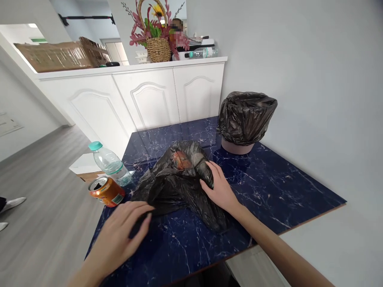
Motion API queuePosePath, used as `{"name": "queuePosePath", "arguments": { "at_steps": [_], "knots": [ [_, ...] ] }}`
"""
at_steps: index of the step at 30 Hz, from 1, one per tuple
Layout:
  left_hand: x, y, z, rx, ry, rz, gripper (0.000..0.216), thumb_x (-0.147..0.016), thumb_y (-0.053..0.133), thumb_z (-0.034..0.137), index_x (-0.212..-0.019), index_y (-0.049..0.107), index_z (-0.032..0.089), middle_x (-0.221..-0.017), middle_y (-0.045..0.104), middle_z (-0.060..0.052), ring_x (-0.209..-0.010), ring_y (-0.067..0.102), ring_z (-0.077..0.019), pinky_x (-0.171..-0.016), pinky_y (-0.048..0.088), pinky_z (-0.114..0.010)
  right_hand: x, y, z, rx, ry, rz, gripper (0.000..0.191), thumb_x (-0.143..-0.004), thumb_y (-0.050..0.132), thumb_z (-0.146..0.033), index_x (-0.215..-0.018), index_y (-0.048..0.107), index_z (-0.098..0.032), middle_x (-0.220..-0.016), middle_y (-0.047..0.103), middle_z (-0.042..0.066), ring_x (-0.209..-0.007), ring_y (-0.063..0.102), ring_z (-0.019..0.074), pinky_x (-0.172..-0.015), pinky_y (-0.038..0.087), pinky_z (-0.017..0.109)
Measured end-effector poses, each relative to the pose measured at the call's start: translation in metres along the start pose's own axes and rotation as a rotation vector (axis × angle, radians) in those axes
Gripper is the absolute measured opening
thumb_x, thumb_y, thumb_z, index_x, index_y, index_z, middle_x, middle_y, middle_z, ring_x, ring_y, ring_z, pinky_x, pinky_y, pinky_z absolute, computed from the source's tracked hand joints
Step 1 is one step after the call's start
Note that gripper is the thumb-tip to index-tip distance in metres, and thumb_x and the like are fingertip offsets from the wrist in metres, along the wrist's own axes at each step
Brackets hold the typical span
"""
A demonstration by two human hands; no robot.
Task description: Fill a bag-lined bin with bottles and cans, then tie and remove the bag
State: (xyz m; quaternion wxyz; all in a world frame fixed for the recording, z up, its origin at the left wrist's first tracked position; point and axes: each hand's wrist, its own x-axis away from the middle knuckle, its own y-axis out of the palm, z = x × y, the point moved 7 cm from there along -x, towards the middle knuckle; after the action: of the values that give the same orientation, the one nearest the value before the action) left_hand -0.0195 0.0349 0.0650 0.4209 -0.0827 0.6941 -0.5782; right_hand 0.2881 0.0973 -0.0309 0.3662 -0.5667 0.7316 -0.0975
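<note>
Left hand (121, 231): palm down, fingers (133, 210) slightly bent, thumb (141, 232) spread, clear gap between. Right hand (220, 187): farther forward, fingers bent, thumb apart; grip unclear. Right forearm (272, 236) bare, slanting in from lower right.

Dark blue tabletop (275, 195) with open surface to the right and along the near side, between the left hand (124, 229) and right hand (220, 187). A crumpled black bag (167, 183) blocks the middle, a lined bin (248, 119) the far right, a bottle (110, 162) and can (109, 193) the left edge.
</note>
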Motion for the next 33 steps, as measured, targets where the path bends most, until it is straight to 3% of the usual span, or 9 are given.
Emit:
{"name": "queuePosePath", "arguments": {
  "at_steps": [3, 7, 10, 15, 19, 22, 27, 31, 33],
  "knots": [
    [-0.026, 0.030, 0.017, 0.033, 0.083, -0.147, 0.035, -0.110, 0.055, 0.029, -0.145, 0.057, 0.026, -0.141, 0.071, -0.010, -0.126, 0.069, -0.0273, -0.109, 0.054, -0.043, -0.002, -0.010, -0.007, -0.009, -0.040, 0.080, 0.057, -0.105, 0.058, -0.042, -0.158, 0.044, -0.028, -0.164, 0.046, 0.017, -0.152, 0.048, 0.0360, -0.122, 0.048, 0.060],
    [-0.051, 0.058, 0.004, -0.070, 0.083, -0.122, 0.035, -0.112, 0.048, 0.030, -0.143, 0.057, 0.018, -0.144, 0.068, -0.016, -0.141, 0.059, -0.0356, -0.116, 0.051, -0.054, 0.000, -0.030, -0.033, 0.031, -0.258, 0.216, 0.024, -0.102, 0.064, -0.032, -0.125, 0.062, -0.028, -0.145, 0.059, 0.015, -0.144, 0.054, 0.0344, -0.121, 0.046, 0.059],
    [-0.067, 0.073, -0.008, -0.167, 0.091, -0.118, 0.029, -0.111, 0.045, 0.028, -0.130, 0.064, 0.015, -0.136, 0.069, -0.019, -0.145, 0.053, -0.0424, -0.117, 0.049, -0.061, 0.004, -0.026, -0.051, 0.061, -0.433, 0.080, 0.023, -0.094, 0.075, -0.040, -0.109, 0.062, -0.028, -0.147, 0.057, 0.014, -0.149, 0.047, 0.0381, -0.121, 0.042, 0.062],
    [-0.101, 0.079, -0.008, -0.228, 0.098, -0.102, 0.032, -0.109, 0.044, 0.024, -0.131, 0.065, 0.013, -0.138, 0.064, -0.021, -0.144, 0.050, -0.0447, -0.119, 0.045, -0.065, 0.011, -0.008, -0.058, 0.119, -0.543, -0.165, 0.061, -0.081, 0.083, -0.071, -0.117, 0.060, -0.027, -0.160, 0.046, 0.018, -0.156, 0.035, 0.0441, -0.127, 0.029, 0.070],
    [-0.132, 0.070, 0.008, -0.233, 0.150, -0.074, 0.036, -0.107, 0.042, 0.016, -0.133, 0.066, 0.012, -0.142, 0.059, -0.023, -0.147, 0.045, -0.0453, -0.118, 0.045, -0.066, 0.008, -0.010, -0.055, 0.108, -0.510, -0.118, 0.075, -0.076, 0.084, -0.075, -0.125, 0.053, -0.027, -0.157, 0.045, 0.020, -0.154, 0.036, 0.0443, -0.129, 0.025, 0.072],
    [-0.153, 0.061, 0.022, -0.236, 0.203, -0.064, 0.036, -0.103, 0.042, 0.010, -0.125, 0.070, 0.015, -0.142, 0.058, -0.023, -0.147, 0.043, -0.0454, -0.115, 0.046, -0.067, 0.007, -0.020, -0.054, 0.037, -0.469, -0.020, 0.080, -0.078, 0.086, -0.067, -0.134, 0.045, -0.027, -0.155, 0.044, 0.021, -0.152, 0.039, 0.0434, -0.125, 0.034, 0.071],
    [-0.182, 0.058, 0.041, -0.179, 0.320, -0.144, 0.037, -0.097, 0.047, 0.004, -0.119, 0.074, 0.016, -0.139, 0.059, -0.022, -0.146, 0.044, -0.0428, -0.114, 0.047, -0.065, 0.011, -0.030, -0.057, 0.009, -0.485, 0.072, 0.078, -0.086, 0.077, -0.036, -0.152, 0.036, -0.036, -0.155, 0.035, 0.016, -0.150, 0.042, 0.0396, -0.117, 0.048, 0.067],
    [-0.194, 0.073, 0.049, -0.183, 0.430, -0.279, 0.035, -0.093, 0.053, 0.003, -0.119, 0.073, 0.016, -0.141, 0.059, -0.022, -0.146, 0.045, -0.0428, -0.113, 0.048, -0.063, 0.011, -0.026, -0.054, 0.064, -0.452, -0.049, 0.063, -0.093, 0.066, -0.030, -0.154, 0.055, -0.037, -0.139, 0.042, 0.013, -0.139, 0.047, 0.0370, -0.114, 0.050, 0.062],
    [-0.197, 0.081, 0.048, -0.208, 0.443, -0.306, 0.039, -0.091, 0.055, 0.001, -0.122, 0.072, 0.016, -0.146, 0.058, -0.022, -0.148, 0.045, -0.0435, -0.115, 0.046, -0.062, 0.007, -0.031, -0.051, 0.048, -0.409, -0.029, 0.047, -0.097, 0.061, -0.033, -0.144, 0.066, -0.033, -0.129, 0.044, 0.012, -0.132, 0.049, 0.0354, -0.112, 0.051, 0.059]
  ]
}}
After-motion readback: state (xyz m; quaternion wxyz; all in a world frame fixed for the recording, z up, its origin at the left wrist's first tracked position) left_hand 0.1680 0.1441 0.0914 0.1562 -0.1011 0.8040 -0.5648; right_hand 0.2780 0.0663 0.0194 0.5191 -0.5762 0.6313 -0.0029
